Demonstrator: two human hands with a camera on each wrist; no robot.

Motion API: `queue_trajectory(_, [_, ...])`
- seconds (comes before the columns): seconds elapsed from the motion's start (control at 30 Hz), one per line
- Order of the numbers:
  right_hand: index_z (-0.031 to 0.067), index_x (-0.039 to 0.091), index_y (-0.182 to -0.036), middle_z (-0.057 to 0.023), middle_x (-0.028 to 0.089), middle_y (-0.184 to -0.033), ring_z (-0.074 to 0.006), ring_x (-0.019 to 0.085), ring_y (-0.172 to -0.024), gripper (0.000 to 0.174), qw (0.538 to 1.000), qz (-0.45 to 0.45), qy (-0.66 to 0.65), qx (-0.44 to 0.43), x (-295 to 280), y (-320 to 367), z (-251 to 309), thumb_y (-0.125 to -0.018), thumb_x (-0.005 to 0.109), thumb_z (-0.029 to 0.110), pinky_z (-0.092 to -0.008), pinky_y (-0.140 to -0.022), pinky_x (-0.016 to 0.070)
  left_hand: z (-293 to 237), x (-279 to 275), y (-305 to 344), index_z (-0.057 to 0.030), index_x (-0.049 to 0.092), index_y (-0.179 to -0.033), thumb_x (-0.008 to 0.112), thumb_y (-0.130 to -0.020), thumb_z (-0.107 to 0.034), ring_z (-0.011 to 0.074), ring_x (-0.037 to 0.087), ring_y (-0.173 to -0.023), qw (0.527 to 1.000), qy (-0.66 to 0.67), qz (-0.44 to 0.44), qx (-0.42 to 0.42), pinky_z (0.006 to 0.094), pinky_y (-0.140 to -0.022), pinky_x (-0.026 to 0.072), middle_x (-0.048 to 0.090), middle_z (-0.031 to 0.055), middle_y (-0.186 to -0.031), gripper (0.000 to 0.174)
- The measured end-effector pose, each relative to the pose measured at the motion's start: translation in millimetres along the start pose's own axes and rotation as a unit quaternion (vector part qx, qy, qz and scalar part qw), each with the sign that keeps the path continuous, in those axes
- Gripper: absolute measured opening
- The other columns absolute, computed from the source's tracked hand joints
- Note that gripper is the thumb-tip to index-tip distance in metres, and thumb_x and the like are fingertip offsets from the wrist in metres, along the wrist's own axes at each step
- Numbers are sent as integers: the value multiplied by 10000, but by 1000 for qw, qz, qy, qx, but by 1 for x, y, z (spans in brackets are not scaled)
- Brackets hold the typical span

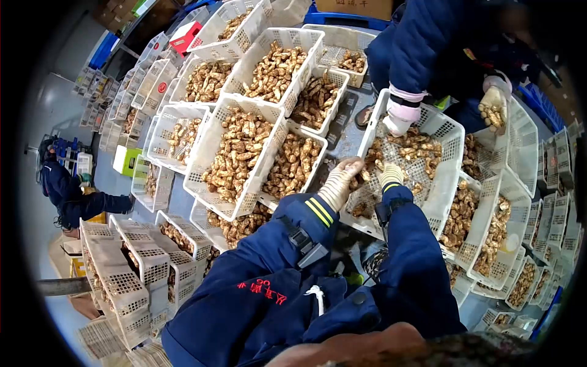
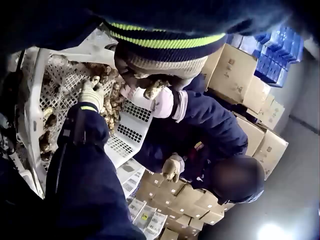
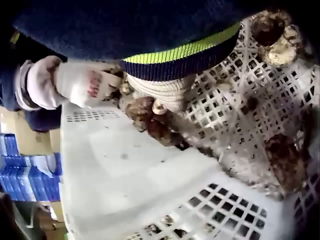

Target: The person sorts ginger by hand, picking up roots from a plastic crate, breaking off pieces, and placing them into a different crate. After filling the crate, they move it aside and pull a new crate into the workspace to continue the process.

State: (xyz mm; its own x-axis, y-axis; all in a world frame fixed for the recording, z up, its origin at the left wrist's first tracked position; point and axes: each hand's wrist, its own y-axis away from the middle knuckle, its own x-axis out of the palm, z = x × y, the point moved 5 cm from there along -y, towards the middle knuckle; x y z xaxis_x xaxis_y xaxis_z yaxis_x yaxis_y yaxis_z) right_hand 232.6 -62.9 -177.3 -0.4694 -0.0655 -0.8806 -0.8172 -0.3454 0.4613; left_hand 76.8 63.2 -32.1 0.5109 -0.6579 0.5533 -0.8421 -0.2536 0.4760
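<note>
My gloved left hand (image 1: 342, 182) grips a brown-and-cream mushroom (image 2: 156, 90) over the near left side of a white plastic crate (image 1: 450, 132). Beside it, my right hand (image 1: 391, 175), in a striped knit glove, reaches low into the crate. A pale mushroom (image 2: 95, 79) sits at its fingertips, pinched there. Loose mushrooms (image 1: 417, 147) lie on the crate's slatted floor, mostly toward the far side. Another person's gloved hand (image 1: 400, 117) reaches in over the far rim, and that person's other hand (image 1: 494, 109) holds several mushrooms.
White crates heaped with mushrooms (image 1: 239, 148) stand close on my left. More crates (image 1: 483, 254) crowd the right side. Stacked crates (image 1: 116, 269) rise at the lower left. Another person (image 1: 64, 186) is bent over at far left. Cardboard boxes (image 2: 232, 75) are piled behind the facing person.
</note>
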Motion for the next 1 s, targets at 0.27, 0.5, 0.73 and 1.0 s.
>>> queue_trajectory(0.27, [-38,467,-1269,-171,586,-1157,-279,581,-1024,598,759,74,-647,-5,2,18,-26,-861,616,373,-394,-845,507,-1,1,-2,-123,587,-1090,655,-873,-305,141,569,-889,995,86,11,-49,339,-746,487,595,-8,-985,291])
queue_trajectory(0.5, [68,534,-1246,-40,625,-1023,-153,570,-816,485,617,167,-754,-153,-94,141,19,-892,600,394,-318,-719,514,2,8,-5,-84,579,-1062,570,-920,-362,145,594,-738,989,137,47,-36,291,-657,517,625,36,-901,312])
queue_trajectory(0.73, [87,450,-1318,-63,602,-1070,-188,607,-867,509,594,182,-766,-164,-82,153,26,-908,592,351,-350,-737,532,9,3,-10,-63,570,-1089,610,-891,-313,153,602,-797,995,77,30,-62,286,-678,517,622,53,-947,322])
queue_trajectory(1.0, [-66,256,-1413,-159,506,-1278,-217,521,-1119,709,725,59,-650,-218,-89,155,33,-880,620,229,-308,-947,434,8,6,-8,-26,550,-1169,673,-861,-288,162,613,-899,997,55,50,-35,311,-791,512,630,68,-1034,422])
